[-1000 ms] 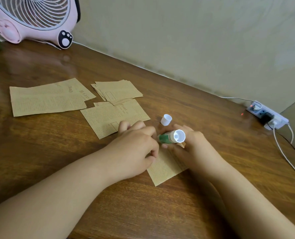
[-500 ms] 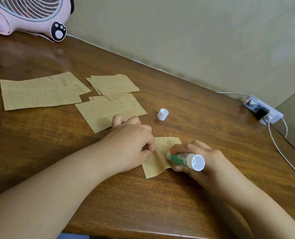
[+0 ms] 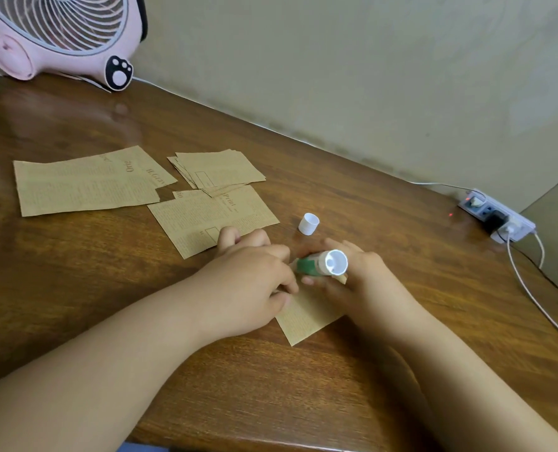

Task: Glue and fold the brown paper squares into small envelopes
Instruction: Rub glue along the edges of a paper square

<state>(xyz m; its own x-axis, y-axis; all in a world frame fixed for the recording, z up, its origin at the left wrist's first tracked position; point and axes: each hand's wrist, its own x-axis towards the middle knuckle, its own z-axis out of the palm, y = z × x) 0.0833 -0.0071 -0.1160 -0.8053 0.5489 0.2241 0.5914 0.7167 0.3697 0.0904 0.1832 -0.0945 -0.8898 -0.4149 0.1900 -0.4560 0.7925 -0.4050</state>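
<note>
Hands at bench centre: left hand (image 3: 251, 282), fingers curled, pressing down the near-left part of a brown paper square (image 3: 307, 316); right hand (image 3: 352, 282) gripping a green glue stick (image 3: 316, 265), its white base toward the camera, tip aimed left at the paper's far edge. Square lies under and between both hands, one corner pointing toward the person. Right hand nearer the unglued edge. Spare paper stack (image 3: 219, 169) far left; white cap (image 3: 308, 223) just beyond.
</note>
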